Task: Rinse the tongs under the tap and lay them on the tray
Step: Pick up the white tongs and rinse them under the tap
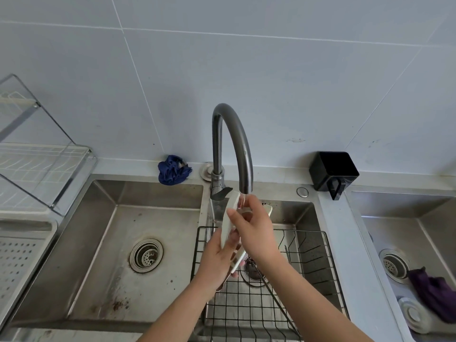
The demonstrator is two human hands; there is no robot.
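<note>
Both left hand [216, 264] and right hand [257, 234] grip smooth cream tongs [229, 214] (tapered) under the curved tap [238, 134].

tongs [228, 218]: matt cream plastic | tap [237, 134]: dark brushed metal | sink [123, 218]: stained steel | rack [308, 267]: black wire

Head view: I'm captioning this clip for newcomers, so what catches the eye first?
Centre frame, both hands hold the cream tongs under the curved tap: the left hand grips their lower end, the right hand pinches higher up. Below them a black wire rack sits in the sink basin; a blue cloth lies by the tap's base.
</note>
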